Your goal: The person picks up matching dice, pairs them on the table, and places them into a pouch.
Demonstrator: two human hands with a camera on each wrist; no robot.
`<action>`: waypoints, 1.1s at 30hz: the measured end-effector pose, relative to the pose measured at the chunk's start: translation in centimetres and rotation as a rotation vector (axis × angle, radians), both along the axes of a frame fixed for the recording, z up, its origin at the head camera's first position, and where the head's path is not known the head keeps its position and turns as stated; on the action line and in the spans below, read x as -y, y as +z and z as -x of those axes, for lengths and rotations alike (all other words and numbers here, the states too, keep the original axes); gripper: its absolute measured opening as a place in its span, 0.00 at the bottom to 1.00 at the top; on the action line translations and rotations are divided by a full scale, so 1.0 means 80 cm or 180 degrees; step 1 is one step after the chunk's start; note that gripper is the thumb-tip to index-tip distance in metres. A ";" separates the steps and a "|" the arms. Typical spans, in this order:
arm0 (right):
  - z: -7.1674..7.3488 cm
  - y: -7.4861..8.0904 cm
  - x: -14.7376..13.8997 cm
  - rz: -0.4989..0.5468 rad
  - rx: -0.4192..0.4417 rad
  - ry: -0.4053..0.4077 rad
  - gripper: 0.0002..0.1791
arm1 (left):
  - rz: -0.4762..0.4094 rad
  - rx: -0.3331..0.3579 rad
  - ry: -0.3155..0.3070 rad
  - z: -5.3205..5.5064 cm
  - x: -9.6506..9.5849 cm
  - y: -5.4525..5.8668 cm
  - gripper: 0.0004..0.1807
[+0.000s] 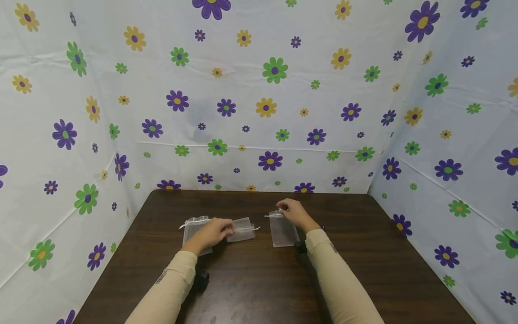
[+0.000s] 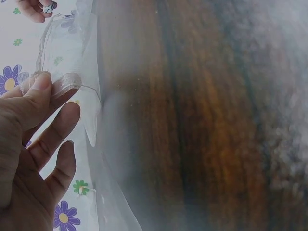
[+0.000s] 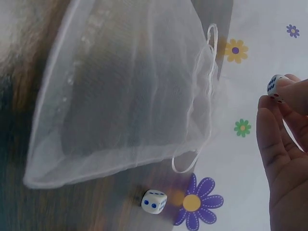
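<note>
My left hand pinches the edge of a sheer white drawstring pouch between thumb and forefinger, its other fingers loosely bent in the left wrist view. Another sheer pouch lies on the table, partly hidden under the left forearm. To the right, my right hand is over the top of a third pouch with a white cord. In the right wrist view its fingertips pinch a small white die with blue and red dots. A second white die sits on the table beside that pouch.
The dark brown wooden table stands against a white curtain printed with purple, green and yellow flowers, which closes in the back and both sides. A black device is on the left wrist, another by the right.
</note>
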State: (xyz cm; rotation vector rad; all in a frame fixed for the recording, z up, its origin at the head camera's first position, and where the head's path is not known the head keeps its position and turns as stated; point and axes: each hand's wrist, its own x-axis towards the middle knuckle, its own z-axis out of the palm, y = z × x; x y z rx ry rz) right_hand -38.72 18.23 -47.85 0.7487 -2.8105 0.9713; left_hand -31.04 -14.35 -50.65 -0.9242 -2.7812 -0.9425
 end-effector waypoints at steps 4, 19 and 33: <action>-0.001 0.000 0.005 0.0024 -0.0038 0.0006 0.13 | 0.0006 -0.0021 0.0006 0.001 0.001 0.000 0.02; -0.005 0.009 0.020 0.0013 -0.0086 0.0083 0.13 | 0.0077 -0.0088 0.0071 0.000 -0.003 -0.001 0.05; -0.006 0.004 0.027 -0.0058 -0.0044 0.0153 0.13 | -0.0013 -0.0130 0.0053 -0.006 -0.003 0.000 0.02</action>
